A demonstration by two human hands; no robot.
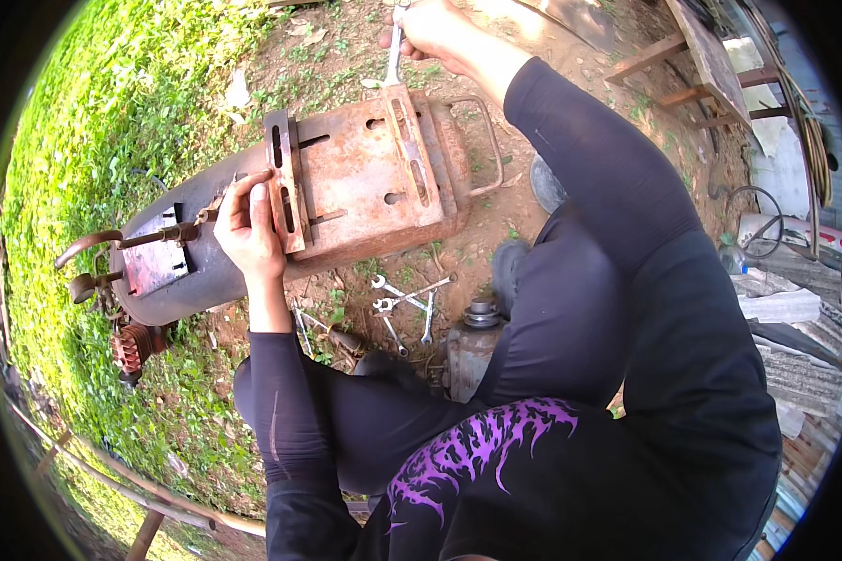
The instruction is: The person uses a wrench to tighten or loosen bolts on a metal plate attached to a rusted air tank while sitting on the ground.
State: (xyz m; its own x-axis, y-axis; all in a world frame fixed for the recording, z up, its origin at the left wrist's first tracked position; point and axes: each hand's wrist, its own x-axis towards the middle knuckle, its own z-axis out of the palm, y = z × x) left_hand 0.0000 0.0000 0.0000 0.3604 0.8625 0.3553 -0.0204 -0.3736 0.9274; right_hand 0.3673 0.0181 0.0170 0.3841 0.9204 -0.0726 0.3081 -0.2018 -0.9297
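Toward eleven o'clock of the picture's centre lies one long metal tank (355, 192), its rusty upper deck bearing two slotted rails: the left rail (297, 187) at ten o'clock, the right rail (411, 151) at twelve. At twelve, near the rim, one right hand (430, 28) has its fingers wrapped around one wrench (395, 61), whose lower end meets the far end of the right rail. Between nine and ten, one left hand (253, 234) has its index finger bent against the left rail, thumb close beside it; whether they pinch anything, I cannot tell.

Around six to seven, close to the centre, at least four loose wrenches (428, 318) lie crossed on the soil; their overlap blurs the exact count. Near five sits one boxy grey machine part (468, 360) topped by one pulley (482, 313), partly hidden by a dark-clad leg (561, 318). One looped handle (496, 150) juts from the tank's end at one o'clock; one reddish finned part (140, 346) sits between eight and nine. One wooden bench (711, 56) stands near two, and the right sleeve (608, 140) covers ground at one to two.
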